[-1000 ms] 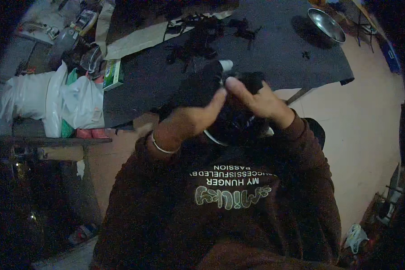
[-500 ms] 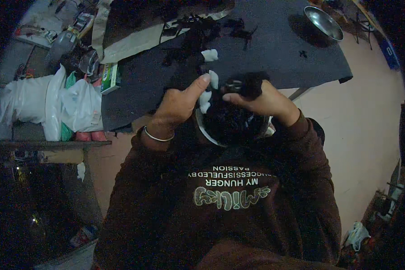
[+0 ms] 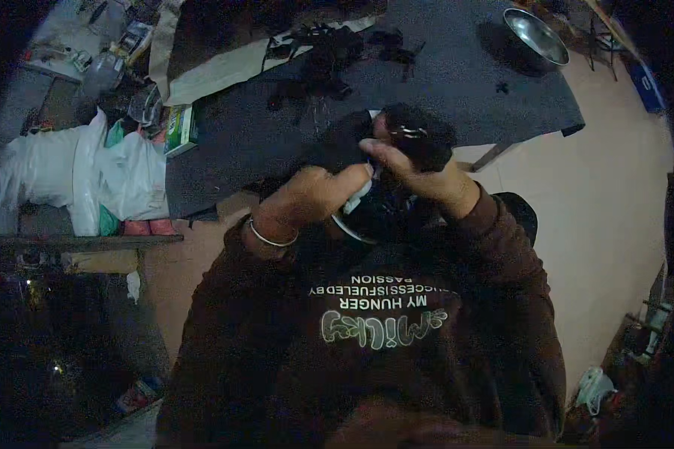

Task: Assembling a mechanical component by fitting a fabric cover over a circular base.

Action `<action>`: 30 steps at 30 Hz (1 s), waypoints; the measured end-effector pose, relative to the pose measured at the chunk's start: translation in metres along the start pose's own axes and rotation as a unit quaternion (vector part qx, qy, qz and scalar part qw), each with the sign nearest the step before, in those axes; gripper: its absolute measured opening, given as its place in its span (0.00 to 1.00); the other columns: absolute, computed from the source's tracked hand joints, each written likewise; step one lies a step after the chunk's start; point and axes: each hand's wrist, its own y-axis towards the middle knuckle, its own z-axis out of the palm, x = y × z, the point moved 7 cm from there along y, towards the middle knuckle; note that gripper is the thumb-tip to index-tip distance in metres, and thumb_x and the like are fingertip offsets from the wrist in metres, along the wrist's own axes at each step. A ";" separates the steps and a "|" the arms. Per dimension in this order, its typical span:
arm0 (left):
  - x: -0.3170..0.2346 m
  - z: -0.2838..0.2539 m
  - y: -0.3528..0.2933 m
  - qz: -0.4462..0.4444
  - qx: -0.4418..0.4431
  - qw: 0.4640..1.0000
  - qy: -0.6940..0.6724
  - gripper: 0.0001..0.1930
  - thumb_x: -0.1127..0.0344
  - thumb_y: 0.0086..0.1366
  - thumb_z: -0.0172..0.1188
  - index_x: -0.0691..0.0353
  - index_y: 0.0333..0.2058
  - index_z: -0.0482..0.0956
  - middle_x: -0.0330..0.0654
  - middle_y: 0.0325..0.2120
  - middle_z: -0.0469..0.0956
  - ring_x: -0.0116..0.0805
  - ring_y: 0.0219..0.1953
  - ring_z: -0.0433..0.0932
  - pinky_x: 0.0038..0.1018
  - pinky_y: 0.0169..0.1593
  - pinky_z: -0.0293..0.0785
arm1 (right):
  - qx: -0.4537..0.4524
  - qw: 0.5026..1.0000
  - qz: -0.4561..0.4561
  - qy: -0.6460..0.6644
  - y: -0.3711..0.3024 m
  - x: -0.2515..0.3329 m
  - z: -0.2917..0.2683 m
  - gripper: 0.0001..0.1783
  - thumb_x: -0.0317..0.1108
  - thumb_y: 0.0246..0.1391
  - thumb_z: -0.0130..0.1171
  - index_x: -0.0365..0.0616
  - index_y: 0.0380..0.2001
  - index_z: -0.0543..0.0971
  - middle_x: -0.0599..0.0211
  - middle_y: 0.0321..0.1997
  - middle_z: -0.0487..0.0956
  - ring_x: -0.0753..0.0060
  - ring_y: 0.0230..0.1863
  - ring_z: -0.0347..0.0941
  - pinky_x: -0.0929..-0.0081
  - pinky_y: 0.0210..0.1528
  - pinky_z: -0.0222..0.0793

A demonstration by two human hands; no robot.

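My left hand [image 3: 318, 191], with a bangle at its wrist, is closed around a white, soft-looking piece, perhaps cloth [image 3: 359, 196]. My right hand [image 3: 427, 179] grips a dark, glossy bundle [image 3: 418, 135] whose kind I cannot make out. The two hands nearly meet, thumbs toward each other, and the fingers of both are lost in the dark. Just beneath them, close to my body, is a round container with a pale rim [image 3: 352, 230]; dark, shiny stuff fills it. Several black clumps [image 3: 326, 49] lie on the dark-covered table [image 3: 457, 82] beyond.
A metal bowl [image 3: 535, 37] sits near the table's far right corner. To the left are white plastic bags [image 3: 135, 176] and a green and white box [image 3: 181, 129]. A pale sheet [image 3: 217, 78] lies toward the back. One table leg [image 3: 493, 156] shows at right.
My hands have come together over the container, the left turning inward and to the right. The white pieces along my left hand are now mostly covered. The dark bundle has moved slightly with my right hand.
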 end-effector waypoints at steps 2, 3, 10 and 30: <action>-0.003 -0.034 0.009 -0.063 -0.204 0.930 -0.299 0.15 0.63 0.50 0.52 0.62 0.37 0.70 0.47 0.35 0.71 0.39 0.39 0.70 0.29 0.46 0.63 | -0.020 1.000 -0.010 -0.011 -0.001 0.000 -0.002 0.05 0.28 0.39 0.56 0.40 0.22 0.72 0.68 0.18 0.70 0.77 0.21 0.66 0.80 0.23 0.61; -0.004 -0.033 0.009 -0.062 -0.203 0.931 -0.298 0.15 0.63 0.50 0.52 0.62 0.37 0.70 0.47 0.35 0.71 0.39 0.39 0.70 0.29 0.46 0.63 | -0.036 0.996 -0.056 -0.055 -0.003 0.001 -0.002 0.06 0.29 0.38 0.56 0.40 0.22 0.72 0.69 0.18 0.70 0.78 0.21 0.65 0.81 0.23 0.61; 0.015 -0.013 -0.002 -0.232 -0.079 0.940 -0.237 0.12 0.65 0.52 0.49 0.60 0.36 0.70 0.49 0.30 0.71 0.41 0.33 0.72 0.33 0.42 0.65 | 0.030 0.998 0.052 0.027 -0.006 -0.013 -0.005 0.11 0.35 0.41 0.57 0.39 0.25 0.71 0.72 0.18 0.68 0.83 0.22 0.61 0.81 0.24 0.60; -0.006 -0.041 -0.011 0.045 -0.215 0.975 -0.045 0.11 0.70 0.50 0.51 0.60 0.35 0.72 0.53 0.27 0.73 0.43 0.29 0.74 0.31 0.36 0.70 | 0.148 0.973 0.175 -0.027 -0.011 -0.028 0.000 0.23 0.50 0.48 0.44 0.38 0.21 0.71 0.63 0.13 0.67 0.74 0.15 0.61 0.75 0.18 0.58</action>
